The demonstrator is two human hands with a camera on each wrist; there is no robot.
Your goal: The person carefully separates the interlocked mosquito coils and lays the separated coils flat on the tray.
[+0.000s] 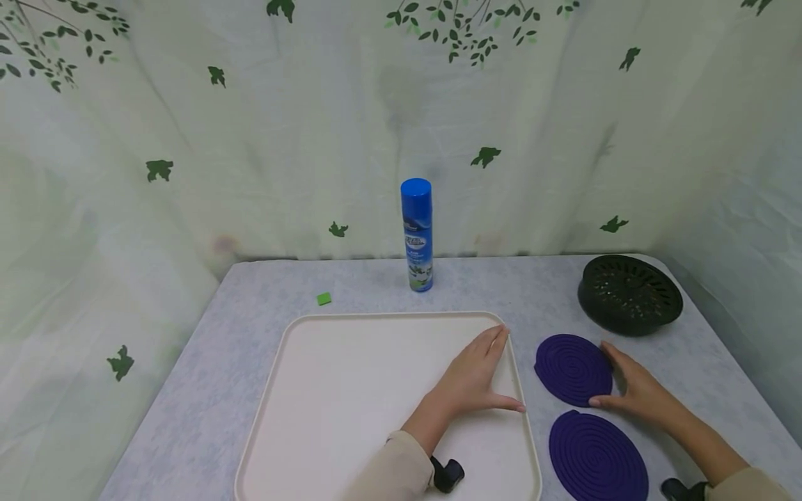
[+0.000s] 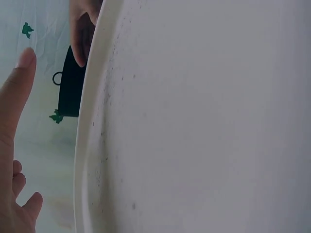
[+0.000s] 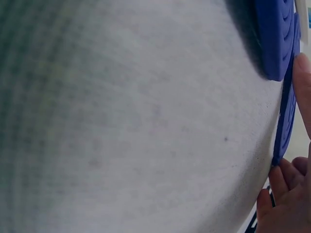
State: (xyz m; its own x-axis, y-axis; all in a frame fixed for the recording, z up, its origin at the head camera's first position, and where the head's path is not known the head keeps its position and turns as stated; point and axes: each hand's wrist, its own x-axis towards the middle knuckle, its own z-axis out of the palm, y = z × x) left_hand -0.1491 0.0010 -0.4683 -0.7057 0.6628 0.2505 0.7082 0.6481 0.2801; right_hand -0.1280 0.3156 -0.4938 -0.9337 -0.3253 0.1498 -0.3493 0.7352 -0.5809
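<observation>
The right grip (image 1: 639,390), fingers spread, touches a round purple ridged mat (image 1: 571,369); leftward, the left grip (image 1: 468,379) spreads above a white rectangular tray (image 1: 351,390).

Looks like a curtained booth, whether in a home or a studio hard to say. Walled at back and sides with pale, creased sheeting (image 1: 351,139) printed with green leaves (image 1: 485,157). Furnished with a mottled grey counter (image 1: 213,390) close against it, bearing household goods: spray can (image 1: 417,236), white tray (image 1: 351,383), purple spiral mats (image 1: 573,370), dark slotted bowl (image 1: 626,296).
</observation>
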